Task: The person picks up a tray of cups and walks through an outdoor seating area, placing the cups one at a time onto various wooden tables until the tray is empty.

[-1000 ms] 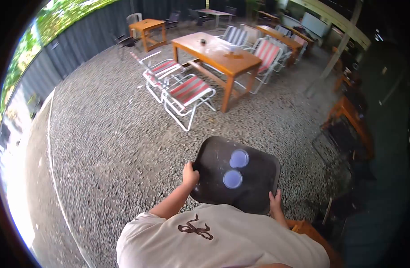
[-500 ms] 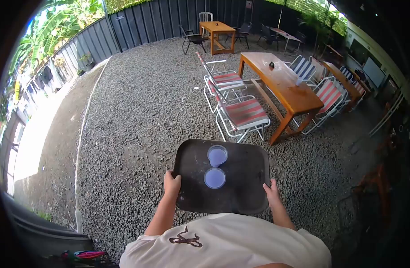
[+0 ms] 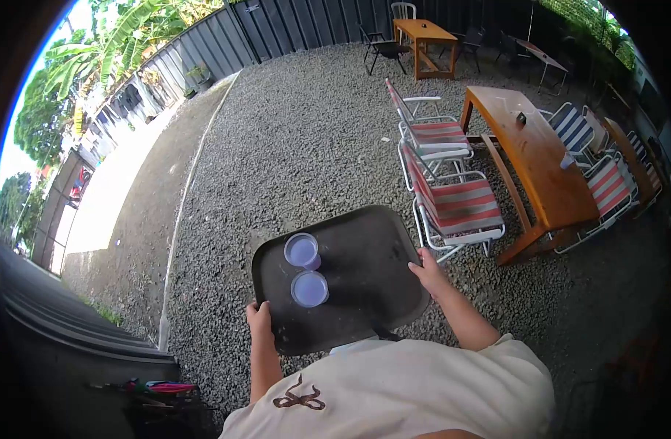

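Note:
A dark tray is held out in front of my body, tilted so that its right side sits farther forward. My left hand grips its left edge, with the thumb on top. On the right edge, my right hand holds on the same way; the fingers of both hands are mostly hidden under the tray. Two clear cups of pale purple liquid stand upright on the tray's left half: a far cup and a near cup, close together.
To the right is a long wooden table with a small dark object and a cup on it. Red-striped folding chairs line its near side. Farther back stands another wooden table. Gravel covers the ground; umbrellas lie lower left.
The tray has turned counterclockwise, its right side moving forward and its left side shifting left. The tables and chairs have moved right in the view. Both hands still hold the tray.

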A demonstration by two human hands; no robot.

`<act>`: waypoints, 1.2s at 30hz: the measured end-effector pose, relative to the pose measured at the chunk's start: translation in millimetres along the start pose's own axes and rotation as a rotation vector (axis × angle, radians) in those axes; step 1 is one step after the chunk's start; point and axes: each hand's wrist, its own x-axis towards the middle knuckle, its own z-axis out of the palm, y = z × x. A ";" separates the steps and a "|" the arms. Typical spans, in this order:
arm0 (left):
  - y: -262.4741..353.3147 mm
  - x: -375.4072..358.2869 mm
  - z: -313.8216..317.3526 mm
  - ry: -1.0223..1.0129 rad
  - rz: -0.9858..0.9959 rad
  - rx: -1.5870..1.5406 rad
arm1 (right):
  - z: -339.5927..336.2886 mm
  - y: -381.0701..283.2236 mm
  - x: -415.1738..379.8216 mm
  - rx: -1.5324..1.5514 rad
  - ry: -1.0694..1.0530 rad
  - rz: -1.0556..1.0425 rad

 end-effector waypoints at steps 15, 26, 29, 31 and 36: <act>73.5 240.7 35.3 0.083 0.042 0.009 | 126.9 -18.4 242.7 0.156 -0.134 0.043; 201.1 369.5 224.5 -0.186 0.080 -0.014 | 65.7 -26.4 412.1 0.006 0.178 -0.009; 237.5 413.1 295.5 -0.227 0.115 0.027 | 38.8 -44.9 462.9 -0.057 0.293 -0.021; 264.9 429.0 333.5 -0.280 0.157 0.060 | 24.3 -59.9 494.8 -0.158 0.391 -0.114; 356.2 466.5 416.1 -0.343 0.153 -0.022 | -4.0 -127.0 587.3 -0.096 0.375 -0.041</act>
